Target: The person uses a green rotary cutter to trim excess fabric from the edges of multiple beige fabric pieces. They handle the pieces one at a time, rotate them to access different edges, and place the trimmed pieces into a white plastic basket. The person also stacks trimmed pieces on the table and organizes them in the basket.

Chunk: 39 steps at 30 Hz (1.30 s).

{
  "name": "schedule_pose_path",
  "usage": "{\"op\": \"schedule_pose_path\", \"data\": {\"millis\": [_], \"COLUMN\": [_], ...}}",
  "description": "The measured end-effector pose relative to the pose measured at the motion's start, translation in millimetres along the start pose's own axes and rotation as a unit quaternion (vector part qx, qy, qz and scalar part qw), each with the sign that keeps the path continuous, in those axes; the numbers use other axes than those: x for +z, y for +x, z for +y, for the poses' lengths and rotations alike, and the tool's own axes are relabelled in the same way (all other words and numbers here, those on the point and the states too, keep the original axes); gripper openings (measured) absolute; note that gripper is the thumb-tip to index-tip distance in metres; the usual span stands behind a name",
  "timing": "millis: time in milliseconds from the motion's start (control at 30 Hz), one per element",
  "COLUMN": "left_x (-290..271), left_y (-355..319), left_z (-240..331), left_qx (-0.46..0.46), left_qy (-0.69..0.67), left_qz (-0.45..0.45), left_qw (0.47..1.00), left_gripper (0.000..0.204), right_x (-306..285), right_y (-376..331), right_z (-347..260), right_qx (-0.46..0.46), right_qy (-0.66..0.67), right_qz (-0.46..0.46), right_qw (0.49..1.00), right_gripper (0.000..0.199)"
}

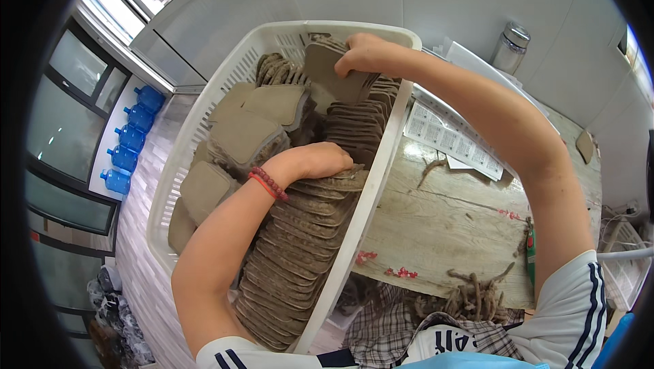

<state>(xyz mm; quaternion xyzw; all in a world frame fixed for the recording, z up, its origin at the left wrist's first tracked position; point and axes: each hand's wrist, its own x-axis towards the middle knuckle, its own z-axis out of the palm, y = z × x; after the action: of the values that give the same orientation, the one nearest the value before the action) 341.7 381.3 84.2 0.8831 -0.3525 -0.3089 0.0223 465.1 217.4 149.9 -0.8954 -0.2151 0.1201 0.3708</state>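
Taupe fabric pads (289, 260) with fuzzy edges stand packed in a long row down the right side of a white plastic basket (351, 246). At the basket's far end, the right hand (364, 54) grasps a small bunch of pads (334, 73), its thumb against a flat face. The left hand (320, 159) is bent over the row about midway, fingers curled down among the edges; its fingertips are hidden, so whether it grips a pad I cannot tell. A red beaded bracelet (269, 182) circles that wrist. Other pads (245, 134) lie face up in overlapping piles in the basket's left half. Right of the basket, a wood-grain table (436, 219) bears printed sheets (453, 137), a metallic flask (511, 45) and tangled brown strips (477, 297). Blue water jugs (131, 137) line the floor far left.
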Motion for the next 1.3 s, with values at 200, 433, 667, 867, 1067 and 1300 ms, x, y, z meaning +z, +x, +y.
{"op": "schedule_pose_path", "data": {"millis": [200,433,667,867,1067,1300], "left_x": [-0.9,-7.3,0.3,-8.8,-1.8,1.4], "left_y": [-5.4,-13.1,-6.9,-10.8,-3.7,-0.8], "left_z": [8.8,17.1,4.3,11.1,2.6,5.6], "left_qx": [-0.12,-0.139,-0.062,0.024,0.029,-0.065], "left_qy": [-0.216,-0.227,-0.158,-0.059,-0.065,-0.164], "left_qz": [-0.011,-0.022,-0.032,-0.038,-0.024,0.01], "left_qw": [0.969,0.963,0.985,0.997,0.997,0.984], "left_gripper": [0.044,0.051,0.039,0.032,0.032,0.041], "right_x": [24.2,32.6,39.7,41.0,80.1,83.5], "right_y": [-33.0,-18.0,-8.5,-31.1,-31.7,-36.5], "right_z": [-15.9,-6.0,-1.8,-28.1,-24.9,-30.7], "right_qx": [0.212,0.267,0.263,0.104,-0.051,-0.034], "right_qy": [0.208,0.223,0.126,-0.203,-0.396,-0.439], "right_qz": [-0.28,-0.349,-0.362,-0.307,-0.33,-0.362], "right_qw": [0.913,0.87,0.885,0.924,0.855,0.821], "right_gripper": [0.032,0.034,0.033,0.043,0.054,0.055]}}
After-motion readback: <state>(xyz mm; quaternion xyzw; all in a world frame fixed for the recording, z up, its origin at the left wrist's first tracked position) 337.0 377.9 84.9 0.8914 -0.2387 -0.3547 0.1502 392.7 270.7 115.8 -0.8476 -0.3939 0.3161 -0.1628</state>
